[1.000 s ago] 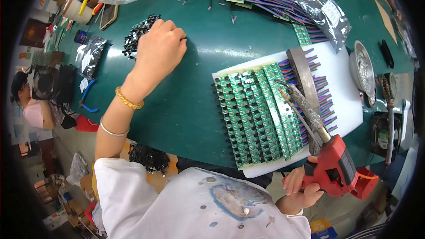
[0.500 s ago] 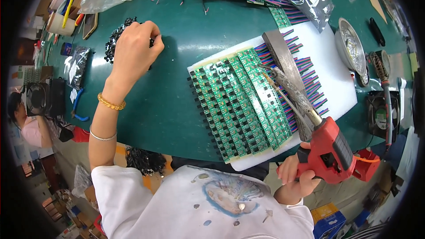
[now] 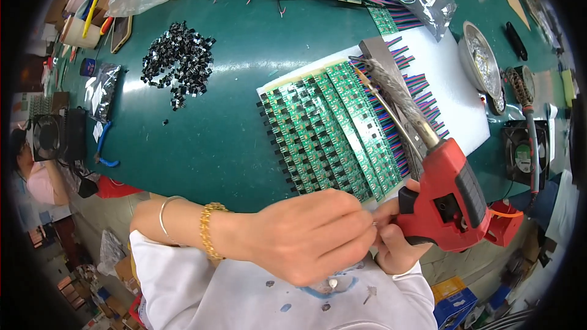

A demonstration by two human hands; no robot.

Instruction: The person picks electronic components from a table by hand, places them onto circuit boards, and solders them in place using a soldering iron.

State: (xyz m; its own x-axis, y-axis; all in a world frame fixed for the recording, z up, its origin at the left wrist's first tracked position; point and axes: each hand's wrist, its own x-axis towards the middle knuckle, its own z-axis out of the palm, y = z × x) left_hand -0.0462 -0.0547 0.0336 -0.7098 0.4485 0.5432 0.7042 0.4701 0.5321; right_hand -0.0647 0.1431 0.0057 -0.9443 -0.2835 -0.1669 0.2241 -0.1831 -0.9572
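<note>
Looks steeply down from the wearer's head through the left of two side-by-side fisheye lenses, upright and unmirrored, facing forward across the green bench (image 3: 208, 159). Sits near enough to show the left grip (image 3: 312, 235) and right grip (image 3: 396, 249) large at lower centre, with the white shirt (image 3: 244, 290) along the bottom edge. Curves straight edges toward the rim.

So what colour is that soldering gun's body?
The soldering gun's body is red with black parts, best seen in the head view.

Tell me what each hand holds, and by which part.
Right hand: the red soldering gun, by its handle. Left hand: cannot be told.
</note>
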